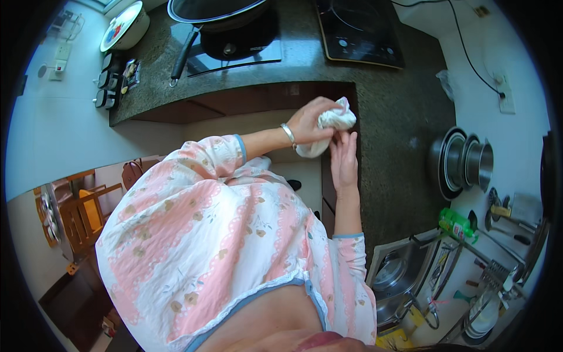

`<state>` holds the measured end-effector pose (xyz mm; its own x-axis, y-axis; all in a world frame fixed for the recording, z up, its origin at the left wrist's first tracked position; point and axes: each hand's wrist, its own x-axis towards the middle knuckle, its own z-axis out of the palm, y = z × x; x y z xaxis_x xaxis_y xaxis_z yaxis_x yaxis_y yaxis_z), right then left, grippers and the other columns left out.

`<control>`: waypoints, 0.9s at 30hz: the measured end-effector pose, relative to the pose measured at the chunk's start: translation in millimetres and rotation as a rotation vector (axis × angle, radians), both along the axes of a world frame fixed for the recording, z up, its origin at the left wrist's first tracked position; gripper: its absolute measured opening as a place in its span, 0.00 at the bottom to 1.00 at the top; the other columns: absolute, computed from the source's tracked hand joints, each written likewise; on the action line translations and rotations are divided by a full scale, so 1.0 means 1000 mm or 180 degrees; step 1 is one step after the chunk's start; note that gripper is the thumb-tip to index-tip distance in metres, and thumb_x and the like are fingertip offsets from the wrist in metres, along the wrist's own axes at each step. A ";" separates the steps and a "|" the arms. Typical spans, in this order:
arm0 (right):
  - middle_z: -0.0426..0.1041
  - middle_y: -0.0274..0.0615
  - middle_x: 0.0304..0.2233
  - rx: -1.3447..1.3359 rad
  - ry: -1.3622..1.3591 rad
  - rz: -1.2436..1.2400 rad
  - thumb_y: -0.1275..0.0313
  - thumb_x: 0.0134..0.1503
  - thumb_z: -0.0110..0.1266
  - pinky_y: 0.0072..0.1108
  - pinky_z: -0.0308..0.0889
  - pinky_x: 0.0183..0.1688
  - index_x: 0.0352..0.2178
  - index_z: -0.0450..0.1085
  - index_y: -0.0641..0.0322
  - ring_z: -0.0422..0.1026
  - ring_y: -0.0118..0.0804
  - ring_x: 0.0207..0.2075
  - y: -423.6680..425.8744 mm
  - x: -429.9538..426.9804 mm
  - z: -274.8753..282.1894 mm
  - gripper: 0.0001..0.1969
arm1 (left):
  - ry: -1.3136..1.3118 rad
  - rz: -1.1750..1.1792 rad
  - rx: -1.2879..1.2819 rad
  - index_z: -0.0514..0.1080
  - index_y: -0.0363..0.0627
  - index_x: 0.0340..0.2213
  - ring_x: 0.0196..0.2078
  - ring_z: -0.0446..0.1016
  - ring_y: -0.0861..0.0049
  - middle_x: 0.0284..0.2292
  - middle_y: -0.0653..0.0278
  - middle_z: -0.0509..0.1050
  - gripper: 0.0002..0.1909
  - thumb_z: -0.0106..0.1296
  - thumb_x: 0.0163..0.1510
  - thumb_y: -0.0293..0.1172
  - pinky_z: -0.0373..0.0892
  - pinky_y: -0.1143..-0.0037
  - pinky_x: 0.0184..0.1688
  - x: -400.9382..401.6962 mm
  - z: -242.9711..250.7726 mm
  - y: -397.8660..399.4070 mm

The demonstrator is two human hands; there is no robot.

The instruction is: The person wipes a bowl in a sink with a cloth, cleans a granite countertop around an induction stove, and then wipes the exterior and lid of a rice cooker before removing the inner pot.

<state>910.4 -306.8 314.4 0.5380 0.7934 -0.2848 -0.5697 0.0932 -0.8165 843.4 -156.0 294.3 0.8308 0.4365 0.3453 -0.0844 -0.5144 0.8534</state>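
Note:
A crumpled white cloth (338,118) is bunched in my left hand (311,119), which wears a silver bangle at the wrist. A lower part of the cloth hangs beneath that palm. My right hand (344,159) is just below it, fingers stretched out and fingertips at or very near the cloth. Whether they touch it is hard to tell. Both hands are in front of the dark cabinet's inner corner, beside the edge of the grey stone countertop (396,145).
A wok (184,57) with a black handle sits on one cooktop, beside a black induction cooktop (360,31). Nested metal bowls (462,163) stand right, near a sink (391,281) and a green bottle (455,222). Spice jars (107,80) and an enamel basin (127,28) are left.

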 end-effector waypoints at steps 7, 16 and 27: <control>0.56 0.46 0.56 -0.1536 -0.2129 0.0031 0.73 0.60 0.45 0.25 0.66 0.49 0.51 0.60 0.68 0.64 0.39 0.52 0.026 -0.019 -0.057 0.18 | 0.1556 0.0290 0.1594 0.65 0.53 0.49 0.58 0.58 0.63 0.53 0.62 0.63 0.33 0.59 0.37 0.31 0.51 0.58 0.60 0.002 -0.051 0.119; 0.67 0.46 0.47 -0.2436 -0.0749 0.0473 0.70 0.60 0.46 0.23 0.67 0.46 0.51 0.61 0.67 0.70 0.36 0.47 0.062 -0.053 -0.075 0.19 | 0.1638 0.0184 0.2316 0.52 0.55 0.59 0.66 0.43 0.69 0.60 0.68 0.53 0.48 0.62 0.36 0.36 0.39 0.62 0.66 -0.159 -0.106 0.182; 0.67 0.46 0.49 -0.2404 -0.0490 0.1221 0.68 0.62 0.42 0.23 0.69 0.43 0.50 0.62 0.66 0.72 0.37 0.44 0.105 -0.046 -0.116 0.17 | 0.3111 0.2142 0.1658 0.50 0.53 0.59 0.64 0.46 0.62 0.60 0.64 0.52 0.49 0.55 0.33 0.19 0.44 0.65 0.65 -0.422 -0.086 0.231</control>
